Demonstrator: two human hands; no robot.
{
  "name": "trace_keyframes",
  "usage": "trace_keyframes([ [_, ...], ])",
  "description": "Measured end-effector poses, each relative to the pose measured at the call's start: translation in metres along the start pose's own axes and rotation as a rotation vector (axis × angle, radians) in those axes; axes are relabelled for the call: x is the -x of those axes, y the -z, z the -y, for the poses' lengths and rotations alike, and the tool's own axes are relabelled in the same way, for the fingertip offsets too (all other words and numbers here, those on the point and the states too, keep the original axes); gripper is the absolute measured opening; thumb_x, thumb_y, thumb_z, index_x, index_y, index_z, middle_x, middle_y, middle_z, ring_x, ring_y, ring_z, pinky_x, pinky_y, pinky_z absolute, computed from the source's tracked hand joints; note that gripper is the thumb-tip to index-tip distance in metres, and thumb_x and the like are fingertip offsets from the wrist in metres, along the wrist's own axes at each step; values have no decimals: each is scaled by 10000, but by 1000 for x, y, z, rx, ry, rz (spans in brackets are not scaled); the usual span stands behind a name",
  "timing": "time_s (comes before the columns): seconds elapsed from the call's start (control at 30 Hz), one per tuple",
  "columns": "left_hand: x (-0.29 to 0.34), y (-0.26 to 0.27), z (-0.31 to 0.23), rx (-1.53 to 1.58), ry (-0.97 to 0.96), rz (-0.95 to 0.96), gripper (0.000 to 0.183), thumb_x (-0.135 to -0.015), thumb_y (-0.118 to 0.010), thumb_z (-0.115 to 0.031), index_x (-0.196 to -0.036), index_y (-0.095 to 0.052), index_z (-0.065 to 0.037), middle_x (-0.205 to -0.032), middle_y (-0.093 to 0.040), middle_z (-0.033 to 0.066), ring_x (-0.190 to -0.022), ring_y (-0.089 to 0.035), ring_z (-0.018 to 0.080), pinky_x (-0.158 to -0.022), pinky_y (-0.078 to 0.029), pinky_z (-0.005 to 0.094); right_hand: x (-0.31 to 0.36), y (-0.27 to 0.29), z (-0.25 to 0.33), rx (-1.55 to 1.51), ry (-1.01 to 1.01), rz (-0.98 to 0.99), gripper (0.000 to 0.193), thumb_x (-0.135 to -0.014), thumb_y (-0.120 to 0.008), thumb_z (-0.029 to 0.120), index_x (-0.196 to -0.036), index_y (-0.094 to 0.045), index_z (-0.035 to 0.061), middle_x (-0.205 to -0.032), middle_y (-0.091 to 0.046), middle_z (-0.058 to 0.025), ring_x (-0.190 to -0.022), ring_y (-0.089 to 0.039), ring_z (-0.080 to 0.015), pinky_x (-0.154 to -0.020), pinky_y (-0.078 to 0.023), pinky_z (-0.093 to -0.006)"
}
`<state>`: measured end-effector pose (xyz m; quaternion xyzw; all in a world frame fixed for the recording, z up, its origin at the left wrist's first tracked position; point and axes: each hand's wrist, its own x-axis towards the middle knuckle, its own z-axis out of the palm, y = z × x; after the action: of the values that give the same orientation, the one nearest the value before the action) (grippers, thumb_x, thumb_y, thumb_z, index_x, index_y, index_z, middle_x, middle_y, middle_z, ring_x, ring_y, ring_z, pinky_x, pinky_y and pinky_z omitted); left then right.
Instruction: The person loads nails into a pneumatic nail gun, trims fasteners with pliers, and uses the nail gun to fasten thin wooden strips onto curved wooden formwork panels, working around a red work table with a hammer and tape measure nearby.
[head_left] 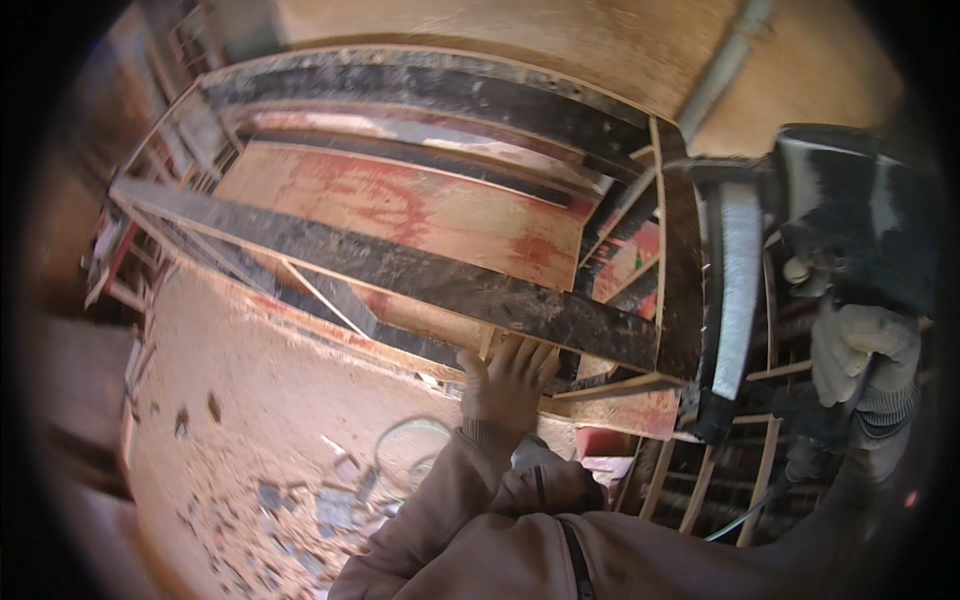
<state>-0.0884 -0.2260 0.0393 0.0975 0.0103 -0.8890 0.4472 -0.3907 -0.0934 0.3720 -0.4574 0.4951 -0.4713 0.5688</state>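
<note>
plywood board (430,215), stained red, lies under dark planks in the wooden frame (640,385) ahead. the left hand (508,378) rests spread and flat on the frame's lower edge, beside the long dark plank (400,270). the right hand (862,350), gloved, is wrapped tight round the grip of a black nail gun (850,215) off to the right. steady pressure from the flat palm, fingers kept well apart from the gun's nose, would likely serve best.

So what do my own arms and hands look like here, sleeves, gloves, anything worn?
The left hand is bare, coming out of a loose dusty tan jacket sleeve with a knitted cuff at the wrist. The right hand wears a pale, grimy work glove with a ribbed grey cuff. A dark strap crosses the jacket's front.
</note>
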Motion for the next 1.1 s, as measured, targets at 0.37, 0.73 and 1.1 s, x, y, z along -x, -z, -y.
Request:
trace_keyframes([
  [0.37,-30,-8,60,458,-326,300,1122,-782,-659,-761,-1544,-339,-3,-1584,-395,199,-1459,-354,381,-1230,-229,547,-184,-37,18,1404,-248,769,225,-823,-659,215,-663,-561,92,-571,-444,35,-506,-423,-138,-514,-365,-306],
  [0.73,-29,-35,79,330,-470,238,971,-804,-784,-551,-1517,-384,-27,-1515,-487,162,-1424,-433,331,-1218,-306,528,-222,-46,0,1142,-454,912,152,-873,-656,196,-810,-589,74,-658,-542,8,-548,-496,-114,-534,-417,-285],
  [1.1,-38,-29,82,495,-471,218,797,-806,-832,-459,-1410,-533,-33,-1360,-626,145,-1313,-550,321,-1167,-402,496,-223,-88,-11,1271,-551,892,130,-923,-653,176,-958,-618,56,-745,-641,-19,-590,-569,-90,-554,-469,-263],
])
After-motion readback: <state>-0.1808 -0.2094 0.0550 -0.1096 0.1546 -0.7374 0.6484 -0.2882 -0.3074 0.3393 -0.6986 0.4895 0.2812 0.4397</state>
